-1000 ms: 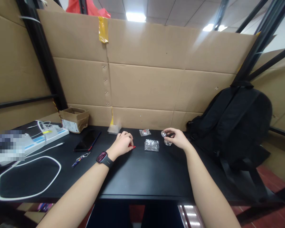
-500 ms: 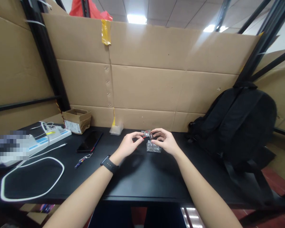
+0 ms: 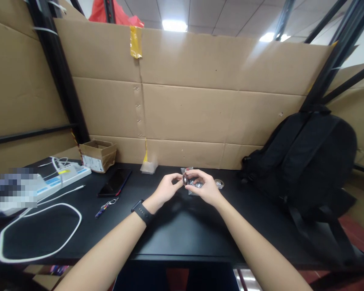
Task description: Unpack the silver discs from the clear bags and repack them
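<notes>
together, left hand (image 3: 166, 190) and right hand (image 3: 205, 189) pinch a small round piece (image 3: 185, 178), fingers curled, well left of the backpack (image 3: 306, 157); the box label (image 3: 89, 161), farther left of it, is unreadable.

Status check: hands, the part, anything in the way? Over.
Right hand pinching small round dark piece above black table. Left hand fingertips on it, grip unclear. Crinkled clear plastic bag on table behind right hand; nothing blocking.
</notes>
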The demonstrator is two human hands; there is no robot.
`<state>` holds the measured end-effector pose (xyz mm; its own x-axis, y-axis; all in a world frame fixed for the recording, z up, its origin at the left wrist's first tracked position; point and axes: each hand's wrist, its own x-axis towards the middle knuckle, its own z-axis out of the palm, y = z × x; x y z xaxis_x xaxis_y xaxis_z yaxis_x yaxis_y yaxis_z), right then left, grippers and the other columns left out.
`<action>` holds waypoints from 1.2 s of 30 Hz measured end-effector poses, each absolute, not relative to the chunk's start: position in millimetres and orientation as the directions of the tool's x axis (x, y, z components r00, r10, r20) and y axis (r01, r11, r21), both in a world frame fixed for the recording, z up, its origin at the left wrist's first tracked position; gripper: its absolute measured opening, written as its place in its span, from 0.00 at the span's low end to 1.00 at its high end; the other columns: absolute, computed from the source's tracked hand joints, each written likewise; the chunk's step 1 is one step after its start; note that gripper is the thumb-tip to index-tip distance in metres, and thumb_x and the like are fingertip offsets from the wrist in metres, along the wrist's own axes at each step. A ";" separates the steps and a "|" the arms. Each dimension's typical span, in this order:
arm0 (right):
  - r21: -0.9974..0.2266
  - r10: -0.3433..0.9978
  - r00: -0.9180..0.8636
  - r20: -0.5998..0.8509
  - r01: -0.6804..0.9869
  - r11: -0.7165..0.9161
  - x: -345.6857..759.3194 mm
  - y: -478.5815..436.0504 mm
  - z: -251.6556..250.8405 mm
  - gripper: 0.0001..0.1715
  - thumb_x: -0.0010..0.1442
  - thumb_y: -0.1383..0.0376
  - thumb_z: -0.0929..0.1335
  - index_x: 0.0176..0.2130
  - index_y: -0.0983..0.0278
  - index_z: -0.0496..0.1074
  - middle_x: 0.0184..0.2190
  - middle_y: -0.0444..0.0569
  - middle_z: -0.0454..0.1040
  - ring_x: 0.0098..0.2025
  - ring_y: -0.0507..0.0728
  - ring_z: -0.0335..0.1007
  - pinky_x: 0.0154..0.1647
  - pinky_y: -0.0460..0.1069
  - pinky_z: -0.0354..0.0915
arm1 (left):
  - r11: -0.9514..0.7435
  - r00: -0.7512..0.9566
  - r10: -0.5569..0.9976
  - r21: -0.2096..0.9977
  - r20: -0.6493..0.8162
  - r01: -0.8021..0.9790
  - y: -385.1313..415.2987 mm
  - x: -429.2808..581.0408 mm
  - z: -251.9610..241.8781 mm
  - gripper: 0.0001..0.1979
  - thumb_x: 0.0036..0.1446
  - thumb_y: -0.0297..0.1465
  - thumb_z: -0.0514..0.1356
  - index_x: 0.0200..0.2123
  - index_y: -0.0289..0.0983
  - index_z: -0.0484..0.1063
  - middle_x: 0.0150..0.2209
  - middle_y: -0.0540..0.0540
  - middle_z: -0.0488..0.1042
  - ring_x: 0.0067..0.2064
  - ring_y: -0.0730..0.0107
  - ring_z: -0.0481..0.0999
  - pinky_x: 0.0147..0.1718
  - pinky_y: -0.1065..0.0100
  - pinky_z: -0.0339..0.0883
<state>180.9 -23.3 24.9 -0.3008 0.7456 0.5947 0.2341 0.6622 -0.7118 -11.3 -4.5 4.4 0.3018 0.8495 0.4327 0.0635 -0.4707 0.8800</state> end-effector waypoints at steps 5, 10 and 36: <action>-0.699 0.735 -0.314 0.602 0.239 0.674 181.1 -24.4 25.8 0.24 0.52 0.66 0.76 0.49 0.59 0.75 0.47 0.51 0.79 0.48 0.60 0.76 0.42 0.51 0.72 | -0.443 0.304 0.857 0.896 0.416 0.025 -4.3 -10.7 4.9 0.18 0.56 0.44 0.66 0.38 0.33 0.80 0.39 0.41 0.81 0.42 0.61 0.78 0.45 0.65 0.69; -0.703 0.740 -0.323 0.591 0.243 0.668 182.0 -24.0 26.4 0.25 0.51 0.65 0.77 0.50 0.58 0.75 0.48 0.51 0.79 0.47 0.60 0.77 0.42 0.51 0.72 | -0.464 0.325 0.845 0.884 0.424 0.056 -6.3 -12.4 8.1 0.17 0.57 0.44 0.65 0.36 0.34 0.80 0.37 0.43 0.80 0.41 0.61 0.77 0.44 0.65 0.68; -0.813 0.795 -0.309 0.521 0.104 0.573 178.5 -18.2 16.4 0.28 0.49 0.62 0.78 0.50 0.59 0.74 0.51 0.53 0.76 0.46 0.59 0.78 0.41 0.53 0.76 | -0.631 0.241 0.771 0.656 0.589 0.414 -11.0 -12.4 2.0 0.06 0.61 0.31 0.58 0.38 0.38 0.74 0.39 0.45 0.77 0.44 0.62 0.75 0.45 0.65 0.65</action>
<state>178.5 -18.2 16.4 -0.3094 0.7955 0.5211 0.1042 0.5730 -0.8129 -12.4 -11.0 2.0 0.2413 0.7713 0.5890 0.4140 -0.6307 0.6564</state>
